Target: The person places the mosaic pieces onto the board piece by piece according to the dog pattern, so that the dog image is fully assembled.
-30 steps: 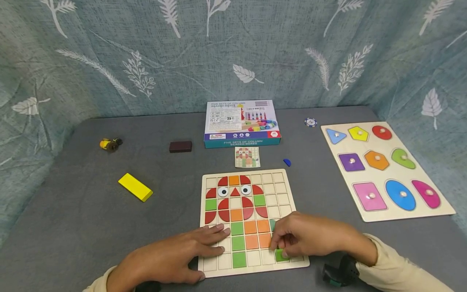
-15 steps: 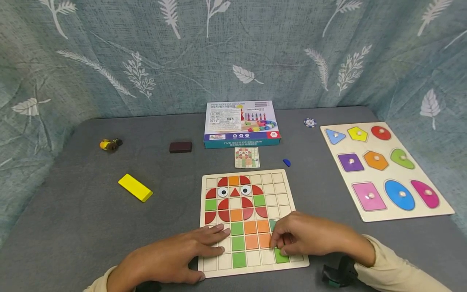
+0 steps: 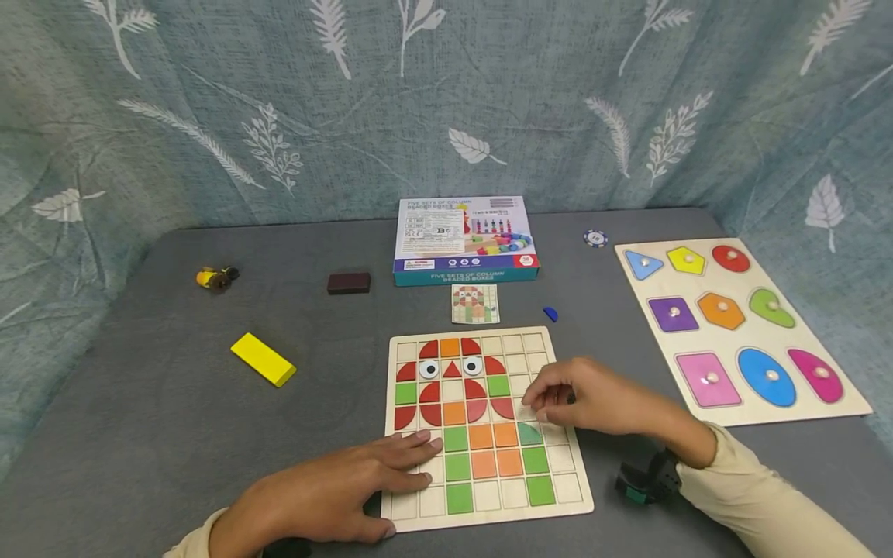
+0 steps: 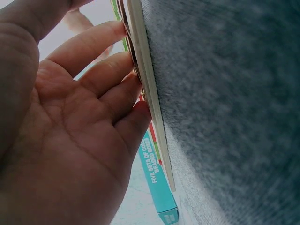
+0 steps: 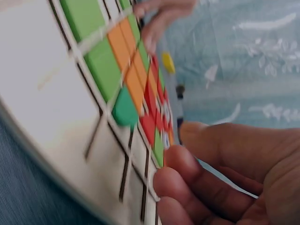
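Observation:
A wooden grid board [image 3: 402, 505] lies on the table, bearing red, orange and green tiles and two round eye pieces. My left hand [image 3: 328, 484] rests on its left side with fingers spread, fingertips touching the surface. Over the right side of the board hangs my right hand [image 3: 596, 395], fingers loosely bent; the right wrist view shows nothing between thumb and fingers [image 5: 180, 187]. Just below that hand sit a teal quarter-round tile [image 3: 529, 433], a green square [image 3: 536, 460] and another green square [image 3: 540, 490], each in its cell.
Behind the board lie a small pattern card [image 3: 475, 304], a blue half-round piece [image 3: 550, 314] and a boxed bead set [image 3: 466, 240]. A shape puzzle [image 3: 746, 329] and a chip [image 3: 595, 239] are right; a yellow block [image 3: 263, 359], dark block [image 3: 349, 283] and toy bee [image 3: 216, 278] left.
My right hand has let go of the lower green square and moved up and away, uncovering the right-hand tiles. The left hand stays in place.

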